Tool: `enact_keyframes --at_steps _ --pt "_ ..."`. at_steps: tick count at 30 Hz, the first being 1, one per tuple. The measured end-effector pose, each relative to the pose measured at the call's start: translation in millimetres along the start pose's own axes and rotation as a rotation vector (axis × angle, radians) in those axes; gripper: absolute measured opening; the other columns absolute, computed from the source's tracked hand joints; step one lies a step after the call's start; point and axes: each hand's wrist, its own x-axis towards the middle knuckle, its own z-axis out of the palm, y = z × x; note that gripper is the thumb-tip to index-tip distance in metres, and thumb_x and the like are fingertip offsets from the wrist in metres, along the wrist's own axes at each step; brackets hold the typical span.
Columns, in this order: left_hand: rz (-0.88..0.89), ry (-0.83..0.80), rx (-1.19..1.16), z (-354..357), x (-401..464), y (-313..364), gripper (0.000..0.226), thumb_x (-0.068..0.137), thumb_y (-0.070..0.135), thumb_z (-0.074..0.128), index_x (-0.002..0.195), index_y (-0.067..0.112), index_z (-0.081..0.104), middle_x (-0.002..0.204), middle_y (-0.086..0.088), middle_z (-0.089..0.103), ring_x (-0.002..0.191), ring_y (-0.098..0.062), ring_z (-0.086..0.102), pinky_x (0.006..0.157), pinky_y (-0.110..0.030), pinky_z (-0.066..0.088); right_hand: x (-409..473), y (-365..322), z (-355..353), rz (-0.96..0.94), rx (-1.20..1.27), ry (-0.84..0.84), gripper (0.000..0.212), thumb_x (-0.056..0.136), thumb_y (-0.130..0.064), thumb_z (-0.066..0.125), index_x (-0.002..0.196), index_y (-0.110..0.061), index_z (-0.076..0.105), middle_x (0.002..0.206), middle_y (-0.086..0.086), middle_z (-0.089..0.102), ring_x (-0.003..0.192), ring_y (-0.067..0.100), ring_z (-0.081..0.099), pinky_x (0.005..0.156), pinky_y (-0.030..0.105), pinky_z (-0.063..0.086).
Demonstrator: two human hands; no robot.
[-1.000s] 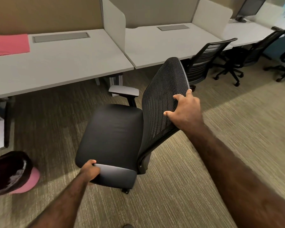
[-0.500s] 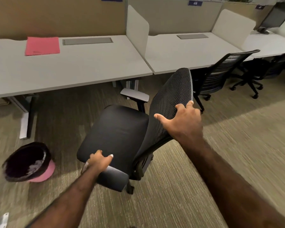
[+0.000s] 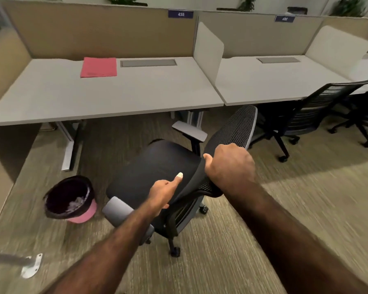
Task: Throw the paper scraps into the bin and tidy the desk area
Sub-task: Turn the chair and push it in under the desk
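Tan partition point(image 3: 98, 32) behind grey desks, striped carpet point(image 3: 306, 198), spare chairs point(image 3: 314, 111) at right.

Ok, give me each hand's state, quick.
Left hand: closed on the chair's backrest edge, thumb out.
Right hand: closed on the backrest.

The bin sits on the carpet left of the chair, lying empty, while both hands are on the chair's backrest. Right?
Not quite. The head view shows the bin holds crumpled scraps, so it is not empty. It does sit left of the chair, with the left hand and right hand on the backrest.
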Motion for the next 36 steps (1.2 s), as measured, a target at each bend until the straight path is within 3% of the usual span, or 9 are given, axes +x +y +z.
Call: enact_keyframes --at_steps 3,8,12,15,17,21,28,32,36 --pt "0.022 0.047 -0.031 -12.5 -9.1 6.6 0.073 0.079 0.081 0.062 0.096 0.010 0.072 0.092 -0.001 0.065 0.094 -0.027 0.065 0.090 -0.051 0.056 -9.6 -15.0 -1.2 -0.026 0.024 -0.005 0.043 0.103 -0.049 0.052 0.093 -0.013 0.071 0.074 0.001 0.049 0.077 0.025 0.062 0.064 0.035 0.046" --pt "0.076 0.136 -0.082 -29.0 -27.4 27.0 0.076 0.065 0.087 0.061 0.082 0.014 0.077 0.081 0.005 0.070 0.078 -0.021 0.062 0.071 -0.035 0.045 -29.5 -38.3 -6.1 -0.098 0.043 0.000 0.038 0.105 -0.043 0.051 0.095 -0.015 0.074 0.086 0.005 0.070 0.084 0.026 0.071 0.067 0.036 0.052" --pt "0.141 0.157 -0.086 -44.8 -40.5 39.9 0.067 0.058 0.085 0.065 0.076 0.023 0.081 0.089 0.000 0.079 0.095 -0.023 0.073 0.093 -0.043 0.058 -43.6 -51.1 -12.9 -0.194 0.051 -0.041 0.032 0.104 -0.038 0.052 0.098 -0.016 0.073 0.091 0.005 0.071 0.086 0.025 0.069 0.067 0.036 0.051" --pt "0.184 0.151 -0.014 -58.1 -48.3 43.1 0.069 0.057 0.086 0.071 0.078 0.021 0.081 0.084 -0.005 0.079 0.092 -0.026 0.075 0.095 -0.051 0.059 -54.2 -58.8 -16.3 -0.259 0.086 -0.072 0.030 0.104 -0.037 0.052 0.101 -0.016 0.073 0.092 0.004 0.070 0.086 0.025 0.069 0.071 0.037 0.056" --pt "0.235 0.211 0.085 -67.0 -60.2 45.9 0.068 0.066 0.085 0.069 0.078 0.018 0.080 0.083 -0.010 0.076 0.081 -0.023 0.073 0.085 -0.047 0.060 -59.3 -62.1 -17.2 -0.292 0.108 -0.088 0.029 0.105 -0.038 0.052 0.099 -0.017 0.072 0.085 0.003 0.065 0.080 0.022 0.067 0.072 0.039 0.059" --pt "0.349 0.359 0.385 -77.6 -88.7 50.3 0.042 0.089 0.064 0.064 0.086 0.025 0.078 0.082 0.009 0.072 0.076 -0.003 0.062 0.068 -0.028 0.051 -63.8 -63.1 -15.9 -0.343 0.122 -0.079 0.032 0.103 -0.043 0.053 0.097 -0.016 0.070 0.079 0.001 0.058 0.076 0.021 0.061 0.068 0.037 0.055" --pt "0.413 0.558 0.664 -68.4 -121.3 41.3 0.049 0.093 0.069 0.052 0.096 0.026 0.075 0.083 0.008 0.073 0.078 -0.011 0.067 0.066 -0.030 0.056 -37.0 -37.8 -0.1 -0.380 0.217 0.018 0.039 0.097 -0.061 0.054 0.099 -0.028 0.076 0.082 -0.007 0.067 0.078 0.014 0.062 0.072 0.037 0.060" --pt "0.448 0.670 0.714 -71.7 -124.3 33.8 0.056 0.094 0.072 0.045 0.094 0.025 0.076 0.079 0.009 0.073 0.075 -0.012 0.068 0.069 -0.036 0.061 -9.9 -8.2 20.3 -0.406 0.165 -0.019 0.051 0.094 -0.073 0.047 0.112 -0.034 0.074 0.108 -0.009 0.070 0.108 0.017 0.058 0.095 0.044 0.050" --pt "0.514 0.655 0.717 -82.7 -118.8 30.5 0.055 0.092 0.074 0.044 0.092 0.029 0.075 0.074 0.015 0.070 0.071 -0.005 0.066 0.066 -0.033 0.061 9.1 14.7 42.5 -0.400 0.200 -0.098 0.073 0.093 -0.084 0.018 0.126 -0.041 0.069 0.133 -0.007 0.067 0.138 0.023 0.046 0.118 0.051 0.028"
